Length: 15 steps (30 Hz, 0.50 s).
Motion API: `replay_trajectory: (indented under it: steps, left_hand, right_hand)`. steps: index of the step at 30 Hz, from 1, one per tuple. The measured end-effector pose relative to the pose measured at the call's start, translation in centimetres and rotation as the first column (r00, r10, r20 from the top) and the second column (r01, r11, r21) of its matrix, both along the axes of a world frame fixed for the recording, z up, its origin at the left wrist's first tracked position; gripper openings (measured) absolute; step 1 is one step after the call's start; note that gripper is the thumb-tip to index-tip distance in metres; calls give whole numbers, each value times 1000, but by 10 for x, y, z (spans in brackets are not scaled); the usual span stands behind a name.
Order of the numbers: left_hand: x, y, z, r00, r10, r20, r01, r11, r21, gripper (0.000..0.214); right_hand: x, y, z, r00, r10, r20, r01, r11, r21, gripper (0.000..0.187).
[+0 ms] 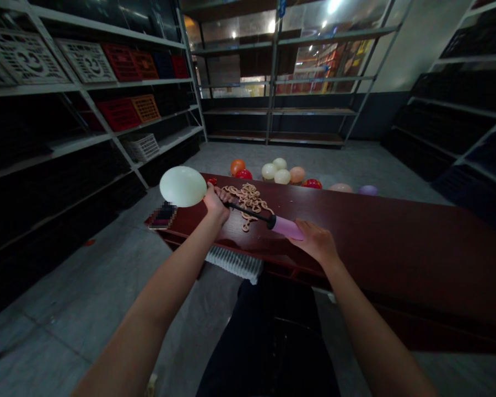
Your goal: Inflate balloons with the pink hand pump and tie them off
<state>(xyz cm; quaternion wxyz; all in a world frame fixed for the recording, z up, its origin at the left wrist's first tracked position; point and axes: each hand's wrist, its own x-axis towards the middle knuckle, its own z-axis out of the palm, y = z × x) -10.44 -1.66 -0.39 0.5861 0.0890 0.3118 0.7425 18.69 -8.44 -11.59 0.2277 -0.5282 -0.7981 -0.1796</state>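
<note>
A hand pump with a purple barrel (288,227) and a black rod stretches between my hands above the dark red table (355,231). My right hand (316,241) is wrapped round the barrel. At the rod's far end, my left hand (217,202) is closed on the pump, right where a pale inflated balloon (183,186) begins; its neck is hidden by the fingers. The rod shows long outside the barrel. Beneath it, a heap of beige looped strands (250,199) lies on the tabletop.
A dark phone-like item (163,215) sits at the table's left end. Beyond the far edge are several inflated balloons, among them an orange one (237,167) and a purple one (368,190). Shelves with crates (143,146) stand left, more shelving (268,110) behind.
</note>
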Motion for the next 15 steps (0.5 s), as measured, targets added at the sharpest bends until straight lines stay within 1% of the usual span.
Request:
replay_trajectory:
  steps: [3,6,8,11,13,15]
  left_hand:
    - [-9,2,11,1000,-27,-15,27,998,50,57]
    - [-3,8,22,995,-89,-48,95,985,143,60]
    - [7,15,29,990,-119,-75,131,974,183,61]
    - [26,26,36,982,-156,-111,175,965,195,62]
    - [40,33,36,974,-185,-128,207,961,186,63]
    - [58,37,31,968,-213,-135,234,957,174,63]
  right_hand:
    - [-1,0,0,1000,-3,-24,2,1000,-11,37]
    - [-2,-1,1,997,-51,-60,51,999,2,39]
    - [-1,-1,2,992,-95,-83,97,995,17,39]
    - [2,1,3,980,-153,-124,158,987,35,39]
    - [4,3,3,973,-177,-150,184,982,35,38]
    - [5,4,3,967,-194,-164,200,979,24,37]
